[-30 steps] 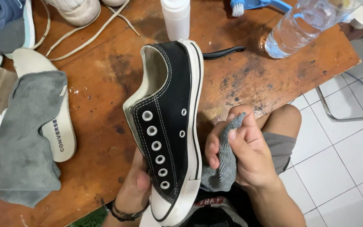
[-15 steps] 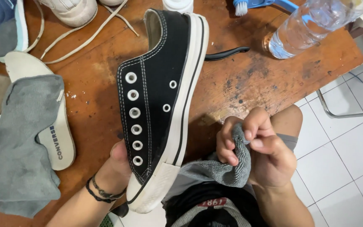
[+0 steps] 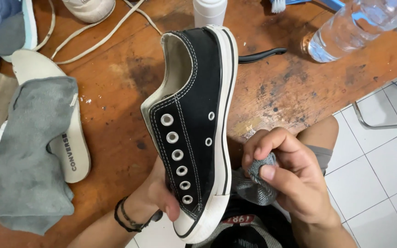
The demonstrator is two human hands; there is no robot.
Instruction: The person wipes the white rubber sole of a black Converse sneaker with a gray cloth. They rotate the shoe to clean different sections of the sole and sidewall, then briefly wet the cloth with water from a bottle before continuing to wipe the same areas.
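Two hands are at work in the head view, low over the near edge of the wooden table [image 3: 116, 92]. The left hand [image 3: 155, 195] is closed around the toe end of a black canvas sneaker [image 3: 194, 124], thumb pressed beside the lowest eyelets, holding it on its side with the heel toward the table's far edge. The right hand [image 3: 286, 177], just beside the sneaker's white sole, is curled shut, pinching a bunched grey cloth [image 3: 256, 181] between thumb and fingers. A second grey cloth [image 3: 28, 151] lies over a white insole [image 3: 72, 151] near the left edge. A water bottle [image 3: 350, 27] stands at the far right corner.
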